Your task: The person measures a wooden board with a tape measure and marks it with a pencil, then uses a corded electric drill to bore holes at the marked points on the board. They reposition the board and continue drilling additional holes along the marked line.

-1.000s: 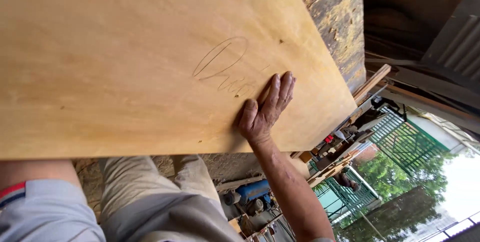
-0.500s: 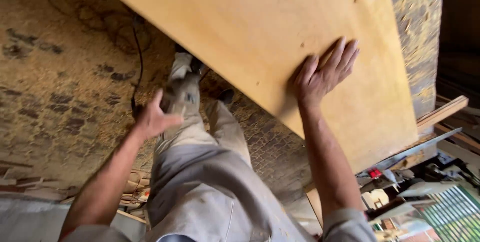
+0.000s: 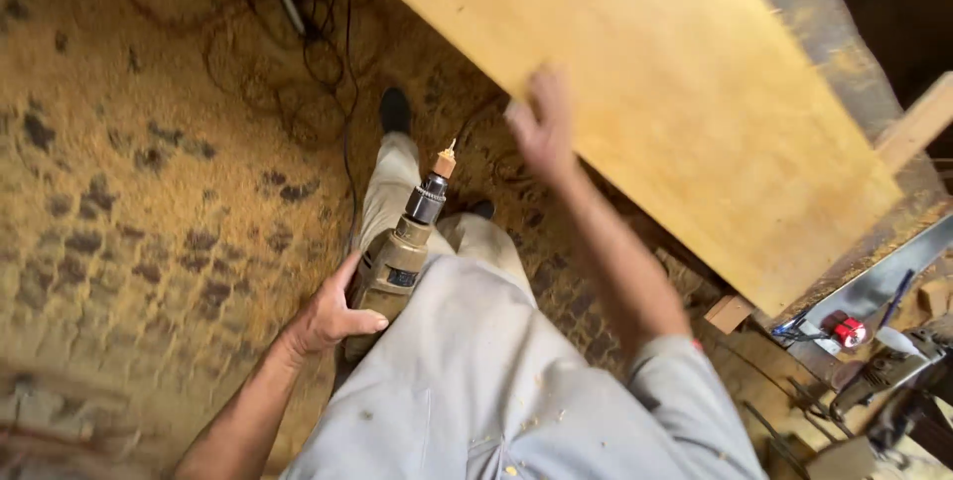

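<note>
A tan electric drill (image 3: 397, 260) with a dark chuck is at the frame's centre, its bit pointing up. A large light plywood board (image 3: 655, 93) fills the upper right, tilted diagonally.

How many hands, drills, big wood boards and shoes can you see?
Hands: 2, the left hand gripping the drill, the blurred right hand at the board's edge
Drills: 1, the drill
Wood boards: 1, the board
Shoes: 2, shoe and shoe
Total: 6

Place: a woodworking workshop.
Floor: covered in sawdust (image 3: 149, 192), with dark cables (image 3: 318, 53) strewn across it.
Material: a large plywood sheet (image 3: 675, 93) is seen.
Tools: an electric drill (image 3: 402, 257) is held; further tools (image 3: 874, 361) are scattered at lower right.
</note>
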